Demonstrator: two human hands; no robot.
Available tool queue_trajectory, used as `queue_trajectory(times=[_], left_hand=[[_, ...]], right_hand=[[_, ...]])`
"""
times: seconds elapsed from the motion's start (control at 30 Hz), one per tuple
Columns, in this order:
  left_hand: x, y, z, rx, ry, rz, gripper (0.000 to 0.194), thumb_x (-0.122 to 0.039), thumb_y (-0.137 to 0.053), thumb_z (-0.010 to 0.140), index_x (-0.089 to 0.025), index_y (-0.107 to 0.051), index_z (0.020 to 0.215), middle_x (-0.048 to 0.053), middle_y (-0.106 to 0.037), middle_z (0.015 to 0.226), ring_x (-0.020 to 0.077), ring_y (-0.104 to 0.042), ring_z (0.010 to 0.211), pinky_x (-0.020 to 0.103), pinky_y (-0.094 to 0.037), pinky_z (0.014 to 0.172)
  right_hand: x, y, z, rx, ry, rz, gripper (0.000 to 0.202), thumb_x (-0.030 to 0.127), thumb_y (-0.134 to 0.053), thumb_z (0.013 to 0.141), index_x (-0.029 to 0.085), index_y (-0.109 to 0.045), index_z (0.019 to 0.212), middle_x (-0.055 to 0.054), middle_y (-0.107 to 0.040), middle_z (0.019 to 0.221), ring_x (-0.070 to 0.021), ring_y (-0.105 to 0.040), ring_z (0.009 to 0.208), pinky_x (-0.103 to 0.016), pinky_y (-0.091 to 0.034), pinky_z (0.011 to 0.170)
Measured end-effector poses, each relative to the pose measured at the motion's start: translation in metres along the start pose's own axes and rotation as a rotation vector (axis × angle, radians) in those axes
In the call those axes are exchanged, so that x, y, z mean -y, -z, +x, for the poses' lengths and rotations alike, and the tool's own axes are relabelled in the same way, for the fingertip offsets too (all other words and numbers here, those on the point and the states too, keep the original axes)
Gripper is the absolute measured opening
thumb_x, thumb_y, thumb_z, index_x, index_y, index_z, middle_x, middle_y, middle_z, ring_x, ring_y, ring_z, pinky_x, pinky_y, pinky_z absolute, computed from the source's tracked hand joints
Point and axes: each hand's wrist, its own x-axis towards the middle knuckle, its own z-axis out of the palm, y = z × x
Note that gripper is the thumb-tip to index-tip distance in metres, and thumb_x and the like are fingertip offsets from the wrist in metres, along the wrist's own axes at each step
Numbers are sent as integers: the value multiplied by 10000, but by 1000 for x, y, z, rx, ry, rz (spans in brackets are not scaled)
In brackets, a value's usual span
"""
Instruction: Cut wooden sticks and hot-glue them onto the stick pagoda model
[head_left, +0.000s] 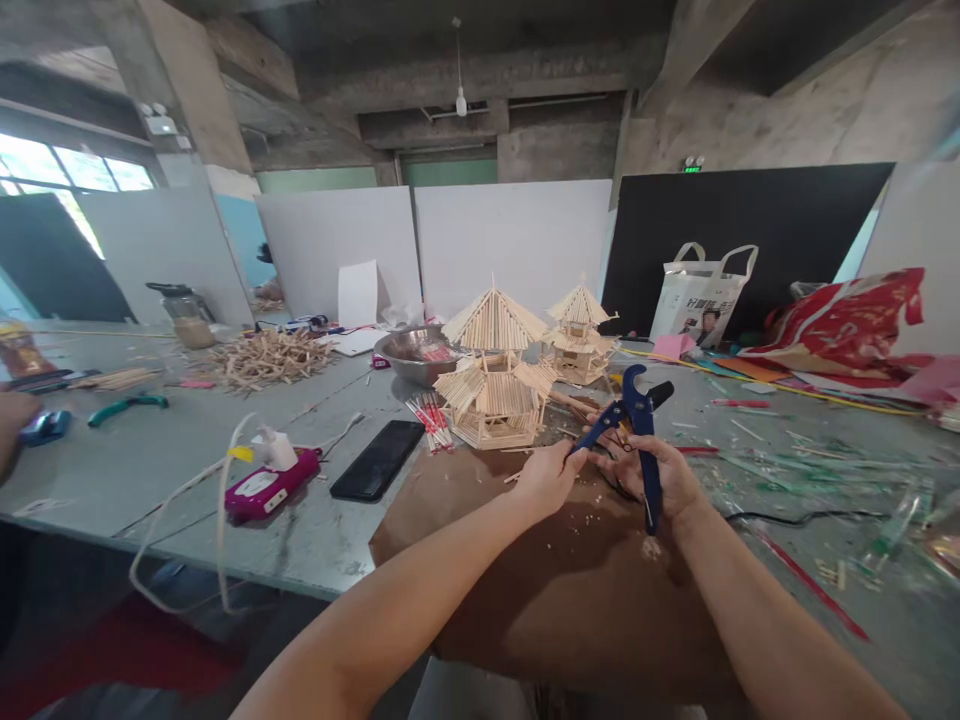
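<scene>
A blue pipe cutter [639, 412] with a hooked jaw is held up over the brown board, its two handles spread apart. My left hand [551, 480] is closed around the end of the left handle. My right hand [667, 480] has its thumb across the other handle, which points down past the palm; some of its fingers are hidden behind the tool. Just beyond my hands stands a two-tiered pavilion model [495, 380] made of thin wooden sticks. A smaller stick pavilion [581, 340] is behind it to the right.
Left of the brown board [585, 610] lie a black phone [377, 460] and a purple power strip [274, 485] with a white cable. Farther back are a metal bowl [405, 350] and a stick pile [266, 358]. Plastic scraps [810, 465] litter the right. Another person's hand [16, 412] shows far left.
</scene>
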Motion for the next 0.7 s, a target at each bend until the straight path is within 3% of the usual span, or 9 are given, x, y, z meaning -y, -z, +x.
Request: queue_trajectory(times=[0.1, 0.23, 0.3, 0.4, 0.57, 0.7], left_hand=[[1, -6, -1, 29, -39, -18, 450, -413, -163, 853, -150, -527, 891, 49, -592, 729, 157, -546, 656, 241, -368, 569], [7, -1, -4, 171, -23, 82, 484, -457, -152, 841, -170, -526, 949, 54, -604, 770, 179, -570, 706, 256, -392, 598], [11, 4, -5, 211, -29, 151, 511, -469, -135, 838, -180, -554, 889, 52, -605, 794, 184, -571, 755, 260, -400, 627], [18, 9, -4, 181, -32, 243, 495, -446, -153, 843, -189, -575, 826, 48, -606, 834, 180, -564, 804, 260, -407, 657], [31, 15, 0, 133, 86, 415, 242, -308, -364, 793, -236, -577, 880, 28, -617, 894, 184, -567, 822, 273, -422, 660], [39, 22, 3, 162, 140, 458, 202, -291, -438, 742, -217, -589, 854, 50, -630, 856, 205, -574, 806, 303, -431, 665]], right_hand=[[-2, -7, -2, 82, -27, 71, 292, 176, -490, 573, 235, -582, 844, -30, -652, 876, -237, -584, 860, -401, -464, 722], [-10, -7, 0, 8, -48, 79, 351, 140, -462, 570, 219, -585, 889, -22, -667, 786, -228, -605, 803, -389, -479, 702], [-12, -3, 3, -60, -67, 77, 339, 132, -449, 571, 205, -585, 873, -23, -665, 743, -221, -614, 757, -373, -493, 658], [-8, 5, 8, -208, -83, 78, 282, 137, -437, 568, 182, -581, 806, -31, -651, 659, -210, -617, 652, -347, -502, 561], [4, 16, 12, -523, 13, -13, 160, 136, -455, 549, 173, -542, 678, 2, -592, 508, -159, -572, 474, -278, -479, 437], [6, 18, 13, -603, 117, -129, 130, 161, -488, 540, 183, -529, 662, 30, -581, 496, -138, -561, 462, -249, -474, 447]])
